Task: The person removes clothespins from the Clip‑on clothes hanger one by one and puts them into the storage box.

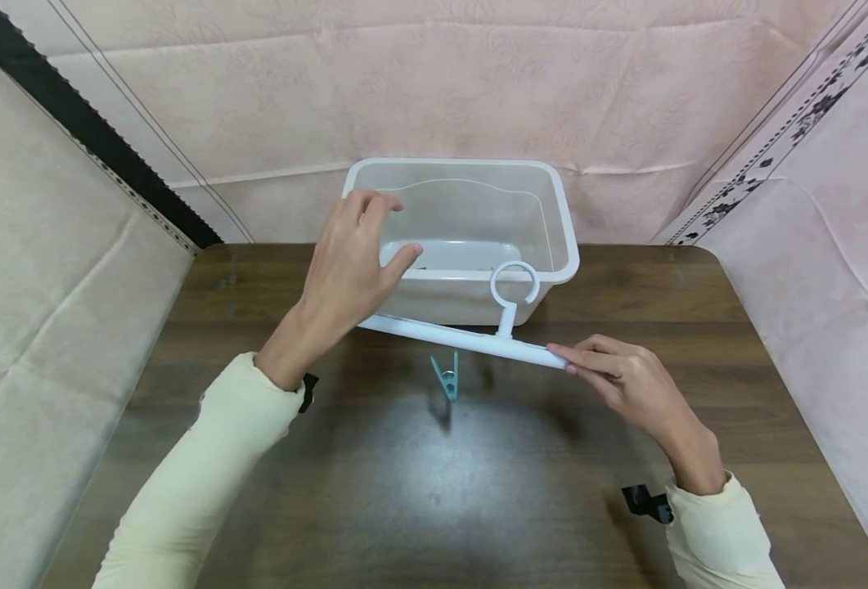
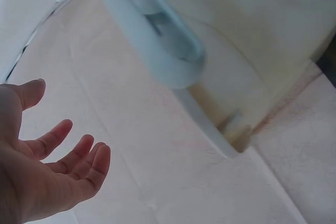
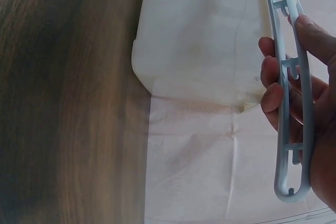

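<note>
My right hand [image 1: 625, 380] grips a pale blue plastic hanger [image 1: 470, 339] near its right end, between thumb and fingers. The bar slants across the front of the bin, its round hook [image 1: 514, 286] pointing up. In the right wrist view the hanger's long slotted frame [image 3: 282, 108] lies between thumb and curled fingers. A teal clothespin [image 1: 447, 380] shows just below the bar; whether it is attached cannot be told. Near the bar's left end my left hand [image 1: 356, 258] is raised with fingers spread and loosely bent, holding nothing, apart from the hanger in the left wrist view.
A grey-white plastic bin [image 1: 566, 229] stands at the back of the dark wooden table [image 1: 434, 507], behind the hanger. Pale patterned cloth [image 1: 478, 90] hangs behind the table and along both sides.
</note>
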{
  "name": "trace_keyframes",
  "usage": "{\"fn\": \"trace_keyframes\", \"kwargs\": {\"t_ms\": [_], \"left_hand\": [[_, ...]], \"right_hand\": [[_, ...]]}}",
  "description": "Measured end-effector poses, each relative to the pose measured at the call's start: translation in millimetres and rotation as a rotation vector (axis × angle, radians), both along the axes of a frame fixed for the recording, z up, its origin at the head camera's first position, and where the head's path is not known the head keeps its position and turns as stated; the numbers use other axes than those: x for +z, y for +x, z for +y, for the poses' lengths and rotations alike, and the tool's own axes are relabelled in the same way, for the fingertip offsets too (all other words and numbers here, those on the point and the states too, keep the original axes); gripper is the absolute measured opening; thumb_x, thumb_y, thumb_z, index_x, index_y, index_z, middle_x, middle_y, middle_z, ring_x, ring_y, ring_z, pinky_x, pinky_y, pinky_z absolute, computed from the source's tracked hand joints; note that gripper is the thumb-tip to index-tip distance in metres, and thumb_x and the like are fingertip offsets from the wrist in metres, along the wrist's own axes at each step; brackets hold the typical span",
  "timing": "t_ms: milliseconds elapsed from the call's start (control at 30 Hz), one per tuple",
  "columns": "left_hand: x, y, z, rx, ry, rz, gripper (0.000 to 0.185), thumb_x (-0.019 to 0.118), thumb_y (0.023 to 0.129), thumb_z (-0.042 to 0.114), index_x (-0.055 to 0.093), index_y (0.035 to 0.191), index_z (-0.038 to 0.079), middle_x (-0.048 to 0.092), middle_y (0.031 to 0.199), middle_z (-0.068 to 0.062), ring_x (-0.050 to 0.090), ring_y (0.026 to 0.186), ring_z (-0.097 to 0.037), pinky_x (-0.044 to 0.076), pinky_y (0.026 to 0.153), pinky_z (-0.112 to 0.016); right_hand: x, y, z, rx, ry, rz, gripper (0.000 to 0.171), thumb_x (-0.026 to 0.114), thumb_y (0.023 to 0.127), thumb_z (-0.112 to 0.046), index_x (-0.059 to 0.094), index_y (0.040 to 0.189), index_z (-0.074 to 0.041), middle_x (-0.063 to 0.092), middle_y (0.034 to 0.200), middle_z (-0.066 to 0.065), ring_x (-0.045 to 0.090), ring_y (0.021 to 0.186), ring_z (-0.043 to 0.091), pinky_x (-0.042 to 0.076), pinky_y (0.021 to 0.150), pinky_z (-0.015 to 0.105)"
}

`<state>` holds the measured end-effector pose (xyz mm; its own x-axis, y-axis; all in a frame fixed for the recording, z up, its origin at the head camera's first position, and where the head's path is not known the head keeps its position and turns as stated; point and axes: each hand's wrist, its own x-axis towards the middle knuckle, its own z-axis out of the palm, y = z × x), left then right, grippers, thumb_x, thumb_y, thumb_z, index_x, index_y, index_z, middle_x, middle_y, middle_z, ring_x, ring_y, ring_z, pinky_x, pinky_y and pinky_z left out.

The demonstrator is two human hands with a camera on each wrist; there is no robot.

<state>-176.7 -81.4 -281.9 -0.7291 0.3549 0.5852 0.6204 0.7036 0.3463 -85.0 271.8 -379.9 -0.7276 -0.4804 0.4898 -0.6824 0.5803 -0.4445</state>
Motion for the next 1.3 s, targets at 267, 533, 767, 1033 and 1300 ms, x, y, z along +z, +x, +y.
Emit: {"fn": "trace_keyframes", "kwargs": {"t_ms": [267,533,767,1033,1300], "left_hand": [[-0.6,24.1,-4,-0.009,0.051,-0.051,0.047,0.079,0.088,0.019,0.059,0.124,-0.002,0.057,0.12,-0.017,0.052,0.108,-0.036,0.043,0.088,-0.048],[-9.2,47.2,-13,-0.034,0.072,-0.077,0.046,0.079,0.088,0.016,0.059,0.125,-0.003,0.059,0.122,-0.018,0.051,0.112,-0.035,0.041,0.094,-0.047],[-16.4,71.4,-17,-0.045,0.098,-0.101,0.046,0.079,0.088,0.016,0.06,0.126,-0.002,0.06,0.124,-0.016,0.053,0.116,-0.032,0.042,0.097,-0.046],[-28.7,95.2,-15,-0.079,0.13,-0.121,0.05,0.081,0.087,0.016,0.059,0.128,-0.002,0.063,0.117,-0.014,0.057,0.107,-0.029,0.045,0.092,-0.042],[-53.2,108.3,-10,-0.05,0.145,-0.233,0.051,0.081,0.087,0.018,0.059,0.129,0.0,0.063,0.12,-0.012,0.058,0.11,-0.027,0.046,0.093,-0.044]], "right_hand": [[-0.8,-1.7,-1,-0.013,0.003,0.011,0.048,0.079,0.078,0.006,0.076,0.121,-0.017,0.068,0.093,-0.008,0.049,0.065,0.003,0.037,0.056,0.016],[1.5,-3.7,-2,-0.015,-0.004,0.04,0.051,0.08,0.075,0.009,0.076,0.12,-0.016,0.068,0.092,-0.008,0.048,0.064,0.003,0.035,0.054,0.016],[1.6,-4.8,-5,-0.013,-0.019,0.037,0.054,0.081,0.073,0.011,0.076,0.119,-0.015,0.068,0.091,-0.008,0.047,0.063,0.004,0.034,0.053,0.016],[-0.1,-6.0,-7,-0.003,-0.04,0.07,0.049,0.082,0.075,0.008,0.077,0.118,-0.015,0.069,0.09,-0.005,0.047,0.063,0.004,0.034,0.055,0.015],[-0.9,-3.9,-8,0.007,-0.064,0.094,0.029,0.062,0.1,-0.034,0.077,0.118,-0.017,0.07,0.09,-0.004,0.046,0.062,0.004,0.035,0.054,0.016]]}}
